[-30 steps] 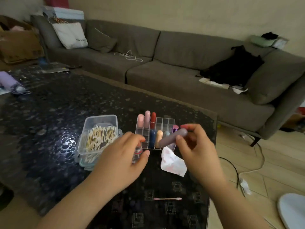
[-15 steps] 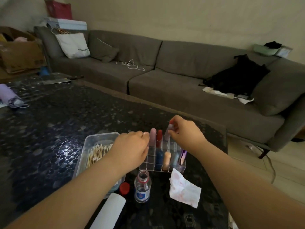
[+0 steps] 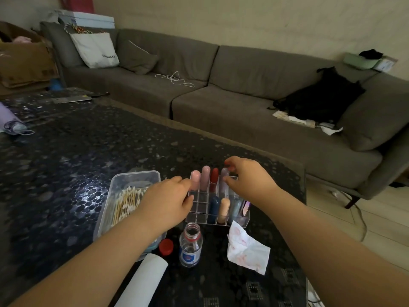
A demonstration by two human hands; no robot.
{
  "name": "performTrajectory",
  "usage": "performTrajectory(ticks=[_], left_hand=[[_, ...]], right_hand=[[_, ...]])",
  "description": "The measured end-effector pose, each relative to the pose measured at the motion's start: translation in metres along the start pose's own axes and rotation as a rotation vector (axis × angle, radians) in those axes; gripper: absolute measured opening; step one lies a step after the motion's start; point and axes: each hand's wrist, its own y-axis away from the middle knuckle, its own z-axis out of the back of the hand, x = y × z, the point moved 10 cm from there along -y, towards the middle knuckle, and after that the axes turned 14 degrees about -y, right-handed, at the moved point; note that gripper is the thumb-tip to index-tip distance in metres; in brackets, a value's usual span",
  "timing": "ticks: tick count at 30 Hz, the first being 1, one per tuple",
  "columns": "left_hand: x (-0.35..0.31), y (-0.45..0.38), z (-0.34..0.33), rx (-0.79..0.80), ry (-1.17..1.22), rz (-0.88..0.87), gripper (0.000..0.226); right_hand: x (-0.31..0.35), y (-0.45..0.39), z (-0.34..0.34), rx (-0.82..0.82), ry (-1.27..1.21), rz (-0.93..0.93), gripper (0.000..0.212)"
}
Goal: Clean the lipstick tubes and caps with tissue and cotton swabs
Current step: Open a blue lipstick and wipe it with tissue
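A pale lilac lipstick tube (image 3: 224,176) is pinched by the right hand (image 3: 247,178) and seated in the back row of the clear acrylic grid organizer (image 3: 218,216) mid-frame, which looks to be steadied by the left hand (image 3: 168,201), fingers curled against its edge, so nothing tips on the bench (image 3: 77,151).

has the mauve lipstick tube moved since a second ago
Yes. The mauve lipstick tube went from above the crumpled white tissue into the back row of the clear acrylic organizer, right hand holding it.

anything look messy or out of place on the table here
The small bottle stands uncapped, its red cap lying beside it. A crumpled tissue stained pink lies loose by the organizer. Nothing looks spilled.
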Motion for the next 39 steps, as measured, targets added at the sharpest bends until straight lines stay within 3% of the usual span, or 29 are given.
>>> performTrajectory(ticks=[4,8,13,17,21,23,29,32,39], left_hand=[[0.002,0.008,0.01,-0.005,0.023,0.019,0.027],[-0.001,0.018,0.017,-0.022,0.027,0.015,0.03],[0.0,0.026,0.021,-0.016,0.033,0.004,0.03],[0.002,0.031,0.038,-0.092,0.049,0.028,0.027],[-0.017,0.054,0.067,-0.27,0.076,-0.038,0.019],[-0.03,0.071,0.066,-0.262,0.185,-0.043,0.021],[-0.067,0.114,0.032,-0.07,0.507,0.063,0.032],[-0.071,0.126,0.012,0.028,0.62,0.116,0.023],[-0.073,0.13,0.003,0.115,0.665,0.092,0.011]], right_hand=[[0.031,0.031,-0.012,0.095,0.175,0.159,0.031],[0.032,0.039,-0.037,0.18,0.274,0.14,0.024],[0.027,0.034,-0.045,0.167,0.279,0.085,0.024],[0.045,0.041,-0.017,0.086,0.297,0.164,0.022],[0.058,0.071,0.026,-0.014,0.111,0.162,0.023],[0.055,0.094,0.034,-0.007,-0.002,0.13,0.024],[0.028,0.157,0.015,0.006,-0.361,0.048,0.012],[0.008,0.177,-0.006,0.026,-0.515,-0.003,0.01],[-0.006,0.184,-0.031,0.143,-0.75,-0.051,0.006]])
